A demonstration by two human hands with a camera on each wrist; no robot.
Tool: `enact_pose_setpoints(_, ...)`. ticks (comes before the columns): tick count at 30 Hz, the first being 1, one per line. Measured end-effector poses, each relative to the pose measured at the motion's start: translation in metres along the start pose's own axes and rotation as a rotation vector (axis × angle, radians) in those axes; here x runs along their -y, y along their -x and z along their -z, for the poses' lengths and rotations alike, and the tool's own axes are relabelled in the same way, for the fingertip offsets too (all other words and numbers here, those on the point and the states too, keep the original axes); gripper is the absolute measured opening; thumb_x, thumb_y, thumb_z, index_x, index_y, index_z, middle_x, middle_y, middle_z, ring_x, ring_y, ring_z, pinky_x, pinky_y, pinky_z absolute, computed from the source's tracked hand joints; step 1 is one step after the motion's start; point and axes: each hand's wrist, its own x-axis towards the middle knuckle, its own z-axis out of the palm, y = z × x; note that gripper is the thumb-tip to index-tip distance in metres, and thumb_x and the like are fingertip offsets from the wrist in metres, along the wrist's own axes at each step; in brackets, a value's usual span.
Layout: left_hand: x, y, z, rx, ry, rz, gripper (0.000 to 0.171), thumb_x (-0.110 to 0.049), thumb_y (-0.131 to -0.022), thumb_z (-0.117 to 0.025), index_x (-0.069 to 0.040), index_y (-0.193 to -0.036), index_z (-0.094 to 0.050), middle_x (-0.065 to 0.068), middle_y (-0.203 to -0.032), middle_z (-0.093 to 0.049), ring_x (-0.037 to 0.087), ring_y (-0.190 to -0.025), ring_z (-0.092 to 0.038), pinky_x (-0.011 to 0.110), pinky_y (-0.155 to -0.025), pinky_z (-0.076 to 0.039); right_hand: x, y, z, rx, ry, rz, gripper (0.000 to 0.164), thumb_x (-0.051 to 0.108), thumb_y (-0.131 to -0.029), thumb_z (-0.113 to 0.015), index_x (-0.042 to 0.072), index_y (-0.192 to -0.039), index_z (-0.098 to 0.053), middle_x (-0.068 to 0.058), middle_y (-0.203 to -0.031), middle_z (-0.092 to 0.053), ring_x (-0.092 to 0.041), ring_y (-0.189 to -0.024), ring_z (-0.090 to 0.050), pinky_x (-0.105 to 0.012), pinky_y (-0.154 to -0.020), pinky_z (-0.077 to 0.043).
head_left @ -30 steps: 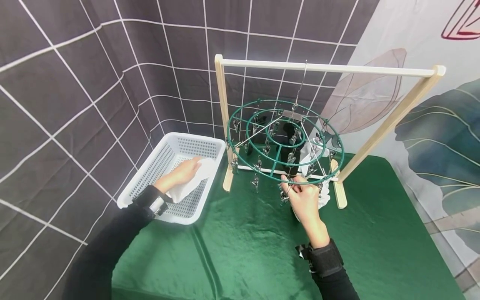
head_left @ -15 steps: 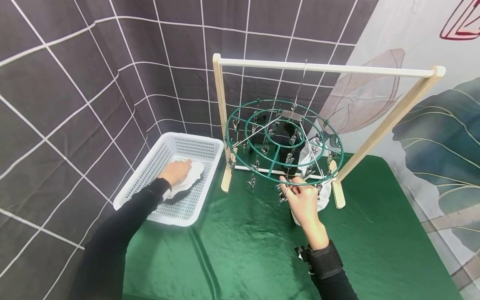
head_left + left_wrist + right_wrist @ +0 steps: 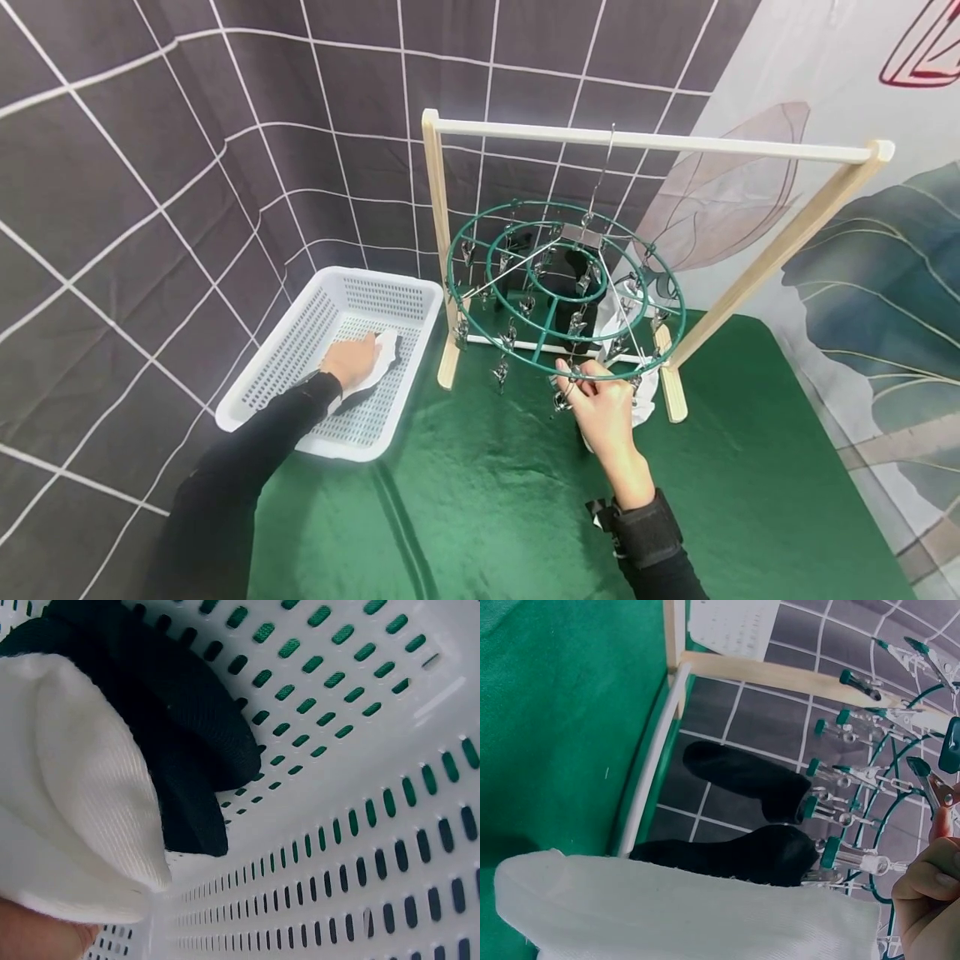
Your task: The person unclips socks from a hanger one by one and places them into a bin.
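In the head view my left hand [image 3: 351, 362] is down inside the white plastic basket [image 3: 247, 397], gripping a white sock [image 3: 384, 357]. The left wrist view shows this white sock [image 3: 90, 765] close up, a bit of finger below it and dark socks [image 3: 187, 742] beside it on the basket floor. My right hand [image 3: 606, 408] pinches a metal clip [image 3: 941, 787] at the near rim of the round green hanger [image 3: 540, 360]. Its fingers are curled, partly cut off in the right wrist view. A white sock [image 3: 690, 907] and black socks [image 3: 742, 776] hang there from clips.
A wooden stand [image 3: 435, 167] with a white top bar [image 3: 645, 140] carries the hanger by its hook. Several clips [image 3: 501, 371] dangle from the rings. Green cloth [image 3: 480, 500] covers the table; a tiled-pattern curtain [image 3: 345, 83] stands behind.
My left hand has drawn a little to the left and nearer within the basket, with the white sock. My right hand stays at the hanger's near rim.
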Motion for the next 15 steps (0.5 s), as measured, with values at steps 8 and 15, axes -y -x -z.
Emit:
enact_pose_setpoints(8, -0.003, 0.0066, -0.0064, -0.022, -0.083, -0.038, 0.05, -0.031, -0.101, -0.025, 0.009, -0.125, -0.043, 0.033, -0.101, -0.061, 0.048, -0.092, -0.061, 0.054, -0.077, -0.049, 0.0058, 0.005, 0.0006, -0.002, -0.002, 0.001, 0.036, 0.01, -0.079, -0.076, 0.014, -0.059, -0.045, 0.009, -0.049, -0.031, -0.004, -0.046, -0.027, -0.021, -0.046, -0.02)
enact_pose_setpoints(15, -0.0053, 0.0018, -0.0033, -0.066, -0.096, -0.069, 0.042, -0.027, -0.101, -0.027, 0.008, -0.109, -0.049, 0.032, -0.089, -0.062, 0.048, -0.082, -0.063, 0.054, -0.069, -0.05, 0.0072, -0.0012, 0.0004, -0.007, 0.016, 0.005, 0.036, 0.01, -0.08, -0.075, 0.013, -0.058, -0.046, 0.009, -0.05, -0.032, -0.004, -0.046, -0.029, -0.02, -0.045, -0.022)
